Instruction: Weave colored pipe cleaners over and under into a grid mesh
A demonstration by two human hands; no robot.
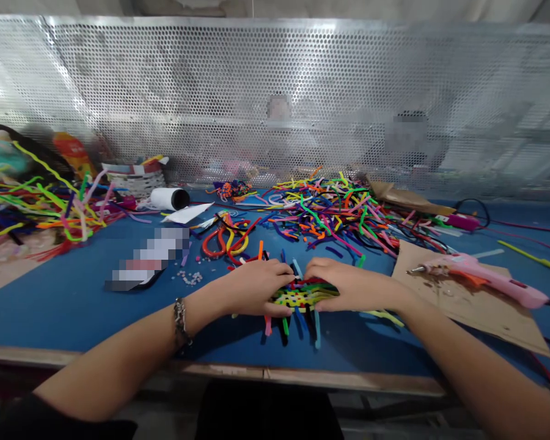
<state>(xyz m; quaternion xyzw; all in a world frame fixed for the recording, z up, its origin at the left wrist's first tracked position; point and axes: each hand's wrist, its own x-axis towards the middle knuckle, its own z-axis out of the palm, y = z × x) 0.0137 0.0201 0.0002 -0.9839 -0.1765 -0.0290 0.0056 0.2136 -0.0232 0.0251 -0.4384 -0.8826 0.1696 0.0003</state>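
A small mat woven from coloured pipe cleaners (302, 299) lies on the blue table (73, 305) in front of me, with loose ends sticking out at its near edge. My left hand (254, 287) rests on the mat's left side, fingers curled over the strands and pinching them. My right hand (348, 284) lies on the right side, fingers bent and pressing the weave down. The two hands nearly meet over the mat. A bracelet sits on my left wrist.
A heap of loose pipe cleaners (334, 211) lies behind the mat, another heap (36, 205) at far left. A pink glue gun (481, 278) rests on cardboard (486, 311) at right. A white roll (169, 198) and a perforated metal screen (275, 91) stand behind; people sit beyond it.
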